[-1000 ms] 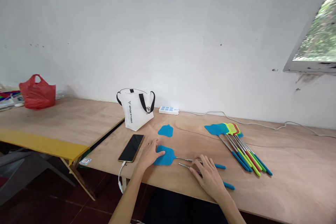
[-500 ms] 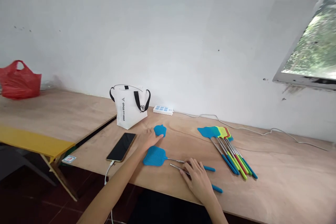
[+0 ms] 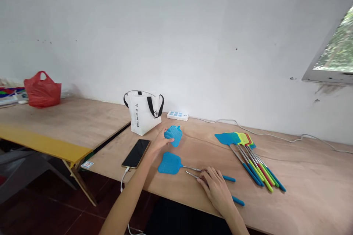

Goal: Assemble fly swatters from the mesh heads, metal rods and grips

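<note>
My left hand (image 3: 160, 140) pinches a loose blue fly swatter head (image 3: 174, 135) at its left edge, tilted up off the table. My right hand (image 3: 216, 187) lies over a headless fly swatter handle (image 3: 238, 201), a metal rod with a blue grip, its bare tip pointing left. The fingers are curled at that rod. Just behind it, a blue fly swatter (image 3: 170, 163) with head and rod joined lies flat, partly covered by my right fingertips.
A fan of several coloured fly swatters (image 3: 252, 161) lies to the right. A phone (image 3: 136, 153) on a cable, a white bag (image 3: 143, 114) and a power strip (image 3: 177, 115) stand left and behind. A red plastic bag (image 3: 42, 90) sits on the left table (image 3: 91, 115).
My left hand has lifted the loose swatter head and tipped it up, so more of its mesh shows. My right hand stays at the rod. The view has turned slightly left.
</note>
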